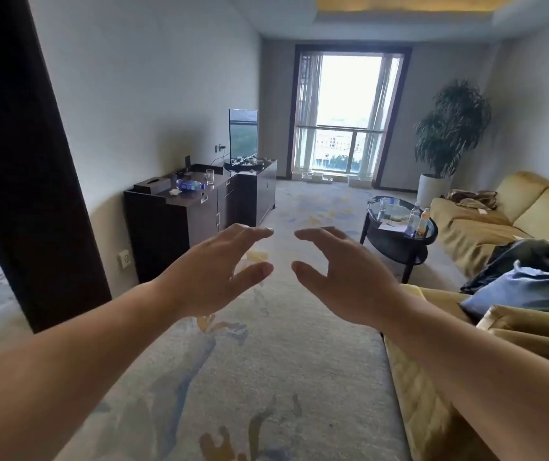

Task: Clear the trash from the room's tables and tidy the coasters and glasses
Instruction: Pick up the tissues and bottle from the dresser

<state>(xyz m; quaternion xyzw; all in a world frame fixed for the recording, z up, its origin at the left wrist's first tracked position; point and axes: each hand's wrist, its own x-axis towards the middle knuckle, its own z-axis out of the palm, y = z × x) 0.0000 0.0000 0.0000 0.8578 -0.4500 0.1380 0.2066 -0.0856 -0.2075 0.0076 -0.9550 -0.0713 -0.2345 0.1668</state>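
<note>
Both hands, left hand (213, 274) and right hand (343, 277), hover mid-air, fingers loosely spread, holding nothing. At eleven o'clock a plastic bottle (189, 185) lies on its side on the cabinet surface (215, 192), long axis nine-to-three, nearer the left hand. The round glass surface (370, 217) with more bottles sits at two o'clock.

Both arms of the person were bare. The left forearm (67, 347) and the right forearm (486, 357) looked smooth, with bare skin up to the wrists. The left hand (213, 277) and the right hand (343, 277) were bare too. A short fingernail (269, 229) showed on the left hand.
</note>
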